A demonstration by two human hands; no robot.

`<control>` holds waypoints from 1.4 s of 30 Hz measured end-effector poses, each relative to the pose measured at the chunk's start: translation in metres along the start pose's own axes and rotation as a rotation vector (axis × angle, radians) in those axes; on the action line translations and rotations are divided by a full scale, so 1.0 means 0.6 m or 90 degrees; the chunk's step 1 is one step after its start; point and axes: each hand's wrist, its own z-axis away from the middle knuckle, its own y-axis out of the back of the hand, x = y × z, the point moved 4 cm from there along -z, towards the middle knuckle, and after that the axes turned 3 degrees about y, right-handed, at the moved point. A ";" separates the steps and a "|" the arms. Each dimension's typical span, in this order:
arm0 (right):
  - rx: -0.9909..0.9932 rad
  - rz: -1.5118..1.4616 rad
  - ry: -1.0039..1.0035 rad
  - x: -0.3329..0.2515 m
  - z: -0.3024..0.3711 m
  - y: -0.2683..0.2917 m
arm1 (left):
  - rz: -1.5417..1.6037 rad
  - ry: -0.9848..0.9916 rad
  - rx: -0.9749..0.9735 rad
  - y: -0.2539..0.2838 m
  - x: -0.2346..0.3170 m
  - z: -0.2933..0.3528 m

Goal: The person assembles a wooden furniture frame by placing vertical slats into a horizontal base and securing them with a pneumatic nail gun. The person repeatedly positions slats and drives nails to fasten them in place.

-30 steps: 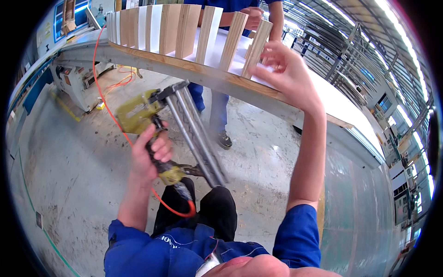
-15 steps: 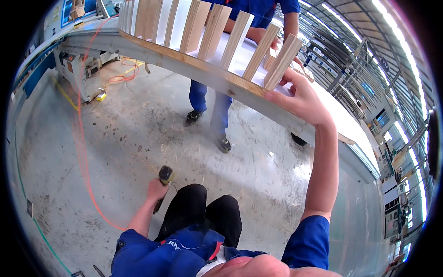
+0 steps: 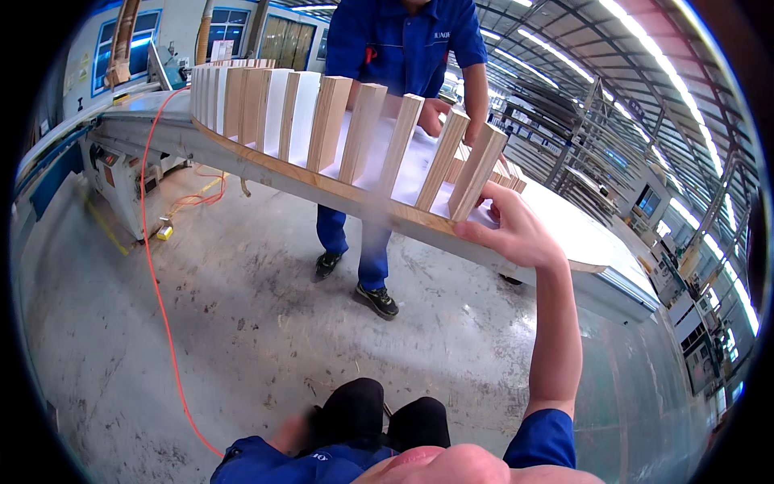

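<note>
Running toward the left sleeve [image 3: 258, 461], an orange hose [image 3: 163, 315] could catch if tugged, while the left hand [image 3: 288, 436] is a blur beside the knees [image 3: 359, 406], its fingers unreadable. Rightmost in the near row of blocks [image 3: 326, 125], the end block [image 3: 477, 173] stands upright on the board edge [image 3: 407, 211]; the right hand [image 3: 512, 230] touches its lower end, fingers partly spread, grip unclear, so an uneven push could skew it.

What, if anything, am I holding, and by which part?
Right hand: the end wooden block, by its lower part. Left hand: too blurred to tell.
</note>
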 end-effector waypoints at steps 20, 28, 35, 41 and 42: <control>0.476 -0.365 -0.052 0.072 0.039 0.033 | -0.055 -0.095 0.013 -0.075 -0.081 -0.111; 0.427 0.038 -0.125 0.115 0.030 0.111 | -0.105 -0.088 0.028 -0.128 -0.158 -0.199; 0.143 0.144 -0.251 0.214 -0.027 0.103 | -0.116 0.197 -0.049 -0.162 -0.200 -0.230; 0.170 0.089 -0.226 0.244 -0.013 0.113 | -0.045 0.212 -0.113 -0.141 -0.137 -0.179; 0.177 0.056 -0.232 0.249 -0.013 0.111 | -0.054 0.209 -0.116 -0.139 -0.138 -0.173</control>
